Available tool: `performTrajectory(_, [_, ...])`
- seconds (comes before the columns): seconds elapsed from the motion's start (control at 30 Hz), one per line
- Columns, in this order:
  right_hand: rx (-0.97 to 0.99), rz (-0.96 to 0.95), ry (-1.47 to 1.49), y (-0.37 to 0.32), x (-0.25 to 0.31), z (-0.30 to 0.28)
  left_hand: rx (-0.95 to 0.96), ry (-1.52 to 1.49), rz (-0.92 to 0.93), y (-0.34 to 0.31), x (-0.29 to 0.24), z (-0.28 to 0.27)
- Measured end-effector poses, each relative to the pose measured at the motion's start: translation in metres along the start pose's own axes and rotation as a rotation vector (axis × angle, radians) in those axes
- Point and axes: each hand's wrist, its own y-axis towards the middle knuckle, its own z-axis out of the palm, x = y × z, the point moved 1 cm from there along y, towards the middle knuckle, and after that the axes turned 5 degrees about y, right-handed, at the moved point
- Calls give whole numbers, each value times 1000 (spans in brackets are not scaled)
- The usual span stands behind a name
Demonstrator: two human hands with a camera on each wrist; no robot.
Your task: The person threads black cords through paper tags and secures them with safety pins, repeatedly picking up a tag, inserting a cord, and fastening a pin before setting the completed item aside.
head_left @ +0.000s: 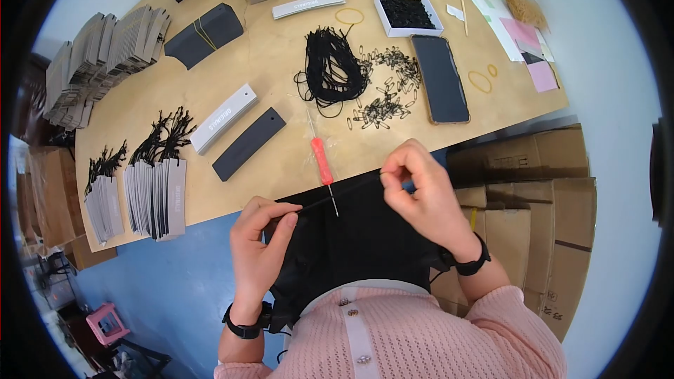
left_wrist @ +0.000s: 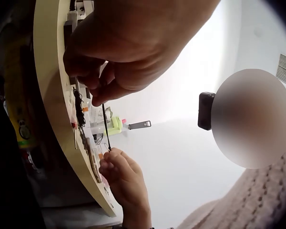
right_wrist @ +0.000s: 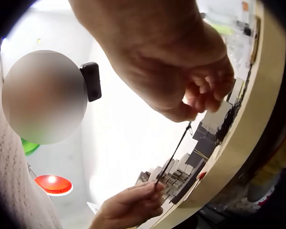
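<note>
My left hand (head_left: 263, 242) pinches one end of a thin black cord (left_wrist: 105, 126) between thumb and fingertips. The other end is pinched by my right hand (head_left: 425, 200), and the cord runs straight between the two hands in front of the table edge. A small loop with a knot (right_wrist: 189, 128) shows at the right fingertips in the right wrist view. Between the hands lies a red-handled tool (head_left: 321, 161) with a thin metal shaft, its tip reaching past the table edge. A bundle of black cords (head_left: 330, 67) lies beyond it, beside scattered small black pins (head_left: 386, 105).
A phone (head_left: 441, 81) and a white box of small black pieces (head_left: 408, 14) are at the right. Grey tag stacks (head_left: 102, 63) and corded tags (head_left: 156, 200) stand left, near a white tag (head_left: 225, 118) and a black tag (head_left: 249, 144). Cardboard boxes (head_left: 509, 224) stand below right.
</note>
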Motion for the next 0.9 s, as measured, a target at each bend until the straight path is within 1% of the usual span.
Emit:
performTrajectory(0.03, [30, 29, -98, 0, 1, -7, 1, 2, 0, 1, -4, 0])
performTrajectory(0.07, [60, 57, -197, 0, 3, -12, 2, 69, 55, 2, -11, 1])
performTrajectory(0.1, [58, 57, -197, 1, 8, -11, 4, 137, 111, 3, -17, 3])
performTrajectory(0.17, [39, -303, -197, 3, 21, 0, 8, 119, 115, 3, -30, 14])
performTrajectory(0.2, [194, -289, -40, 2, 23, 7, 10, 101, 116, 4, -35, 18])
performTrajectory(0.23, [232, -244, 70, 1, 27, 18, 13, 107, 159, 6, -38, 20])
performTrajectory(0.27, [271, -199, 182, 0, 29, 28, 9, 113, 161, 8, -39, 19])
performTrajectory(0.3, [303, -55, 285, 0, 25, 33, 22, 116, 182, 10, -39, 17])
performTrajectory(0.33, [308, -65, 290, 1, 22, 34, 31, 119, 203, 12, -40, 16])
performTrajectory(0.4, [286, 145, 336, 2, 13, 34, 21, 101, 183, 18, -42, 11])
performTrajectory(0.43, [198, 123, 330, 3, 10, 37, 0, 123, 220, 23, -41, 7])
performTrajectory(0.5, [201, 128, 368, 7, 6, 33, -63, 191, 257, 38, -41, -4])
performTrajectory(0.57, [205, 178, 442, 9, 5, 27, -220, 386, 334, 73, -28, -18])
performTrajectory(0.63, [247, 201, 445, 8, 10, 22, -367, 727, 454, 111, -10, -33])
performTrajectory(0.67, [282, 223, 448, 8, 11, 20, -371, 726, 454, 126, 4, -39])
performTrajectory(0.7, [281, 218, 447, 7, 10, 19, -309, 756, 387, 140, 19, -45])
performTrajectory(0.73, [288, 185, 416, 5, 8, 19, -248, 784, 322, 148, 27, -49])
performTrajectory(0.77, [294, 153, 386, 4, 7, 18, -249, 783, 327, 152, 30, -53])
performTrajectory(0.83, [288, 150, 370, 2, 6, 16, -181, 657, 212, 155, 34, -54])
performTrajectory(0.87, [289, 151, 357, 1, 6, 15, -175, 657, 213, 154, 34, -53])
performTrajectory(0.9, [287, 156, 358, 0, 5, 16, -251, 666, 263, 151, 31, -53])
